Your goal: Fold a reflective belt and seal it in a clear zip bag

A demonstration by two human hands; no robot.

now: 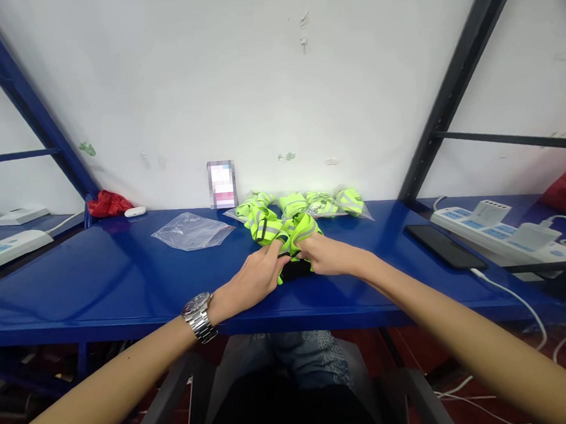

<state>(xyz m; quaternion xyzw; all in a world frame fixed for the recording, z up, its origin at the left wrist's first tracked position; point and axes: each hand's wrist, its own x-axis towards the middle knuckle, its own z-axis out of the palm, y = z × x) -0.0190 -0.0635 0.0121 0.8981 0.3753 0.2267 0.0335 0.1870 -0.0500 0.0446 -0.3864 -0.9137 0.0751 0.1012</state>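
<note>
Neon-yellow hi-vis vest (277, 229) is bunched up right between your hands, and you're pinching it with both of them, so neither hand is open. Your left hand (253, 276) is gripping it with the fingers curled in, while your right hand (328, 254) is pressing into the fabric from the other side. A patch of black cloth (295, 270) is showing just under your hands, though I can't tell if it's part of the vest. You're working on a blue steel table (121, 277), wearing a steel wristwatch (198, 315) on your left wrist. Just beyond your hands, more vests in clear bags (324, 203) are lying in a row. A flat clear plastic bag (192, 232) is sitting past your left hand, and a black phone (445, 246) is resting past your right hand, beside a white power strip (500, 237).
</note>
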